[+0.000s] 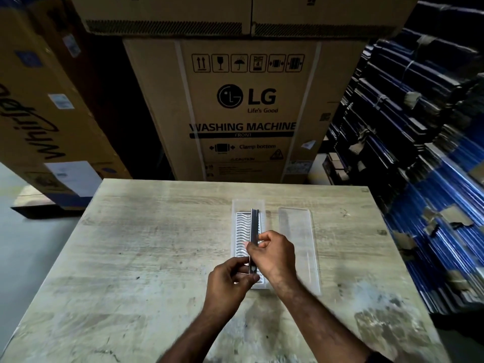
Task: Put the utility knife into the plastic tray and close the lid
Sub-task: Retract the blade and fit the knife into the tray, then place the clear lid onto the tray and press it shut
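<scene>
A long, narrow metal utility knife (254, 226) is held just above the clear plastic tray (242, 226), lying along the tray's length. The tray has a ribbed white insert and rests in the middle of the wooden table (146, 231). My right hand (272, 254) pinches the knife around its middle. My left hand (230, 281) grips the knife's near end over the tray's near end. The clear lid (298, 242) lies flat on the table right beside the tray, detached from it.
Large cardboard appliance boxes (243, 111) stand just behind the table's far edge. Stacks of blue flattened packaging (419, 153) fill the right side. Another tilted cardboard box (44, 113) leans at the left, over a grey floor.
</scene>
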`<state>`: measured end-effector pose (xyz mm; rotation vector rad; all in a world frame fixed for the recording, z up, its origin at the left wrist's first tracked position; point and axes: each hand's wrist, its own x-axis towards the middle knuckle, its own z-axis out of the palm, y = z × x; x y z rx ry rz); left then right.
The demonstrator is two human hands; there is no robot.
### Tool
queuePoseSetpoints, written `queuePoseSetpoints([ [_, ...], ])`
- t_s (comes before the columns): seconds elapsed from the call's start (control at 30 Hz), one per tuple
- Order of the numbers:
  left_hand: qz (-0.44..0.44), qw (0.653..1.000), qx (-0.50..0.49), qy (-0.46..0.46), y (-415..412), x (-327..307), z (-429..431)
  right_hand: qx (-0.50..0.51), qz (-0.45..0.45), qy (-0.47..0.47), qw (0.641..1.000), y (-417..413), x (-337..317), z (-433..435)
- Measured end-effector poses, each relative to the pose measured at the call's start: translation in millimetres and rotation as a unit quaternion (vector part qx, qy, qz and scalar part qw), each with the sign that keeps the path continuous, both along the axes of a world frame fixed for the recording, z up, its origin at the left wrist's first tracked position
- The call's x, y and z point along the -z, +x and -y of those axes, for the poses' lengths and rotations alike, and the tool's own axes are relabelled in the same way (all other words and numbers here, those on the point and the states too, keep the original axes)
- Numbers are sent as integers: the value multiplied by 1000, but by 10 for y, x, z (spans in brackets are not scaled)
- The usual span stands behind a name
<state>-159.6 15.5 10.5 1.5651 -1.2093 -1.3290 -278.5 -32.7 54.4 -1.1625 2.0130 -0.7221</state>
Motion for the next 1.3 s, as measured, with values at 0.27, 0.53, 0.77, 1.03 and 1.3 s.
queuePoseSetpoints([
  [0.27,67,998,19,-6,111,148,22,-12,-65,41,997,76,127,146],
  [0.53,62,997,-40,25,609,229,-96,-73,-166,113,977,237,581,717],
  [0.77,48,991,-96,85,1089,448,-233,-104,-203,164,960,396,987,902],
  [1.03,32,992,-87,92,1207,563,-174,-90,-247,177,948,404,1112,889],
  [1.3,23,994,-67,84,1147,545,-48,-99,-259,171,946,432,1075,865],
])
